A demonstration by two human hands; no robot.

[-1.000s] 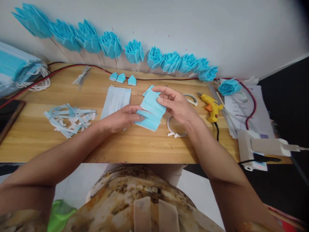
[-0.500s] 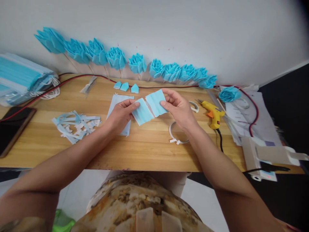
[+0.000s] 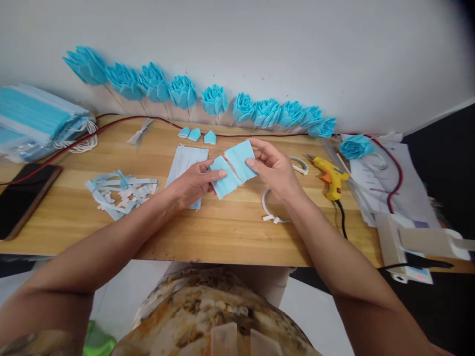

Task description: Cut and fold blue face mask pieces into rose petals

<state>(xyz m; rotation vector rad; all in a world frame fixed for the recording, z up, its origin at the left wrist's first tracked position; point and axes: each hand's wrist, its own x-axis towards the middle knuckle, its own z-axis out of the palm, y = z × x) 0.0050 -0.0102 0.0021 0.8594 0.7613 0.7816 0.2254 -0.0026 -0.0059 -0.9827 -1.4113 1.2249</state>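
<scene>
My left hand pinches a light-blue piece of face-mask fabric between thumb and fingers. A second blue fabric piece is gripped by my right hand. The two pieces lie edge to edge, tilted, with a narrow slit between them; whether they still join at the lower end I cannot tell. Both are held above the wooden table. Partly under my left hand lies a flat pale-blue face mask. Behind it sit three small pointed blue cut-outs.
Several blue fabric flowers on sticks lean along the wall. A yellow glue gun and tape roll lie right. White scraps, a phone and a mask stack lie left. A power strip is at the right edge.
My left thumb and fingers have shifted further over the left piece, and that piece has moved slightly right and down. The whole view has shifted a little.
</scene>
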